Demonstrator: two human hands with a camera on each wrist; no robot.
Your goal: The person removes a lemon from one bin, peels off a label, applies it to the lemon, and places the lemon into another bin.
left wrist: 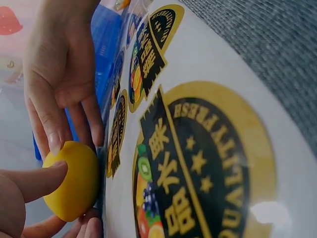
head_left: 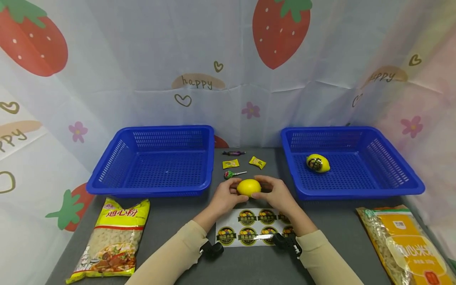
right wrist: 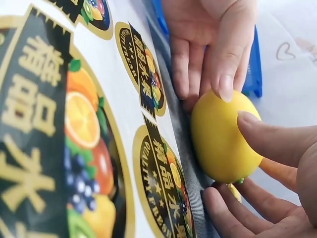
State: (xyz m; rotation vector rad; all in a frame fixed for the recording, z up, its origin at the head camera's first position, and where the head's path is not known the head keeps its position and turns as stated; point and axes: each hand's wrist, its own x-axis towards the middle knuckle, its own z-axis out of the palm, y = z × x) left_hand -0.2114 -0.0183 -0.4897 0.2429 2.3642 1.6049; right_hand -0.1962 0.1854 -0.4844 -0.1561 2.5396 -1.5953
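Head view, forearms (head_left: 171,253) angled inward, fingers (head_left: 265,180) holding lemon (head_left: 249,187)

The sticker sheet (head_left: 257,227) lies before the lemon (head_left: 249,187), sweets (head_left: 230,163) behind.

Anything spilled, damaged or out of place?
Nothing spilled or damaged that I can see; the lemon between the left hand and right hand looks sound. Slightly odd: a lollipop, a purple candy and two yellow packets lie loose at mixed angles between left basket and right basket, in neither.
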